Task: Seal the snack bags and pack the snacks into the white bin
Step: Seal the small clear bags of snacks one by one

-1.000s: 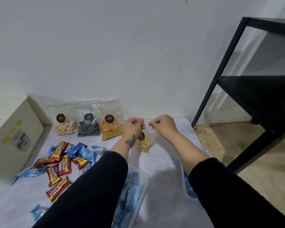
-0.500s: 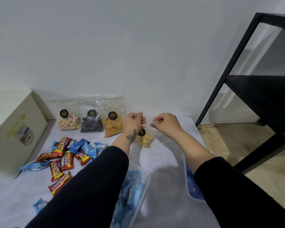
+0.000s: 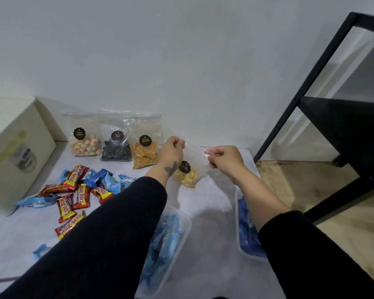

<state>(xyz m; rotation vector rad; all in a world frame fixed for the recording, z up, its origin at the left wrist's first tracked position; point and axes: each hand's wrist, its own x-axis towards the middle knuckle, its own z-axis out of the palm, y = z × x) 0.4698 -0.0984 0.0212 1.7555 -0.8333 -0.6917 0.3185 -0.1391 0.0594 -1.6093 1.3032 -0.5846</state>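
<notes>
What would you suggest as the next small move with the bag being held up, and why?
Probably run the pinch along the top edge to close it: the left hand and right hand each grip a top corner of the clear snack bag, holding it taut.

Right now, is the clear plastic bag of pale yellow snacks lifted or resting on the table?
Cannot tell. Both hands, left and right, pinch its top corners; the clear plastic bag hangs upright.
</notes>
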